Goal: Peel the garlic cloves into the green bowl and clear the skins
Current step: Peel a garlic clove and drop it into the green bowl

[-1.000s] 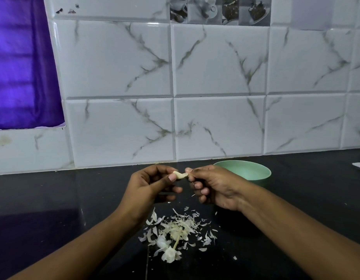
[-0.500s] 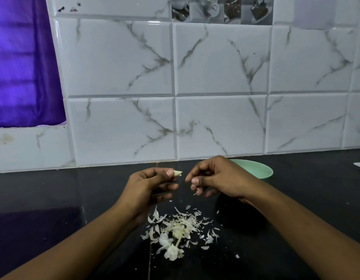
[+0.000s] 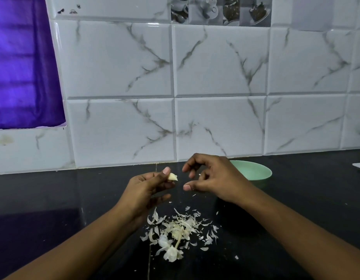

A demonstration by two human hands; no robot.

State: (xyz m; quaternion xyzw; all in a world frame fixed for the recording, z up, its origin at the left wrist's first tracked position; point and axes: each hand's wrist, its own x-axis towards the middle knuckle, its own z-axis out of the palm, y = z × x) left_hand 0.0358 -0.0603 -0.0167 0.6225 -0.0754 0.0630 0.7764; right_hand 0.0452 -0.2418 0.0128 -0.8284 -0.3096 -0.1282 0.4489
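Right hand (image 3: 213, 178) has released the garlic clove (image 3: 172, 176) and drawn away from the left hand (image 3: 148, 190), thumb and forefinger now parted; the left hand alone pinches it.

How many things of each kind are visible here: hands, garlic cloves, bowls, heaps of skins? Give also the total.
Hands: 2, the left hand and the right hand
Garlic clove: 1, pinched by the left hand
Green bowl: 1, inside partly hidden
Heap of skins: 1
Total: 5
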